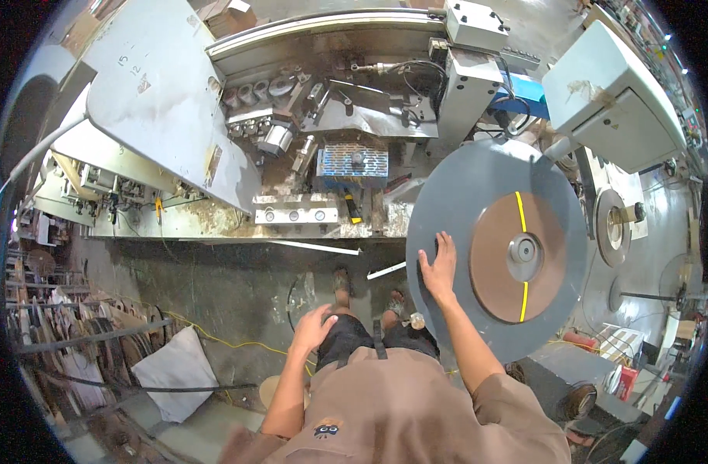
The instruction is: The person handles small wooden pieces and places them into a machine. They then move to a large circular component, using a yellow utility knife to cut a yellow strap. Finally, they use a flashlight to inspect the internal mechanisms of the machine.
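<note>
My right hand lies with its fingers stretched out on the left part of a large grey disc. On that disc sits a roll of brown strip, wound round a metal hub. Two yellow strips cross the roll, one above the hub and one below it. My left hand is low by my left thigh, its fingers loosely extended and nothing seen in them. It is apart from the machine and the disc.
Ahead stands a machine bench with a blue perforated block, a knob panel and a yellow-black cutter. A large grey panel rises at left, a pale control box at right. A yellow cable crosses the floor.
</note>
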Demonstrator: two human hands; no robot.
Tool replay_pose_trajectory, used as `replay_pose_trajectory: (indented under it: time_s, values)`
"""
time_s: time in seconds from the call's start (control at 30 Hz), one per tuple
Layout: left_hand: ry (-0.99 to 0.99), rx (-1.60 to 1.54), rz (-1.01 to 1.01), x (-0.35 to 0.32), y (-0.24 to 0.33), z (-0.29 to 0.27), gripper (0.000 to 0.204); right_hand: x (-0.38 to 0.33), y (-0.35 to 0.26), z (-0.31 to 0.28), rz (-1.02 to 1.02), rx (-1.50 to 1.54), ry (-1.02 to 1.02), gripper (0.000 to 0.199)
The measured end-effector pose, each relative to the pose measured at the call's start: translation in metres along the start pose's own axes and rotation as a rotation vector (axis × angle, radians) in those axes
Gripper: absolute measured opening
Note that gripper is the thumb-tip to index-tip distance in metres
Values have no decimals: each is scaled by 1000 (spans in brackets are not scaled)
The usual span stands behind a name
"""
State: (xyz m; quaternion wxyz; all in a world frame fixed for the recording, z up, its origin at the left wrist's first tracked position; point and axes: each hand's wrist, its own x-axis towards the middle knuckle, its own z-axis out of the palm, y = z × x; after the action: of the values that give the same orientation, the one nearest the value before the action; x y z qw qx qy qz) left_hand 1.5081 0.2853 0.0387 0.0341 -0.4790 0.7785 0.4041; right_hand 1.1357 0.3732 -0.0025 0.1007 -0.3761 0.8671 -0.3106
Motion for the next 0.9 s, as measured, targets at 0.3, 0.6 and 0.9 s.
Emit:
replay_pose_trajectory:
  time_s: [0.3, 0.6, 0.9]
  values:
    - [311, -119, 157, 152, -47, -77, 41, -2, -20, 12, 41, -204, -15, 64]
    - [1577, -200, 314, 253, -83, -383, 70, 21, -53, 56, 273, -315, 129, 64]
    - [1727, -629, 387, 304, -91, -448, 49, 34, -47, 75, 387, -341, 144, 66]
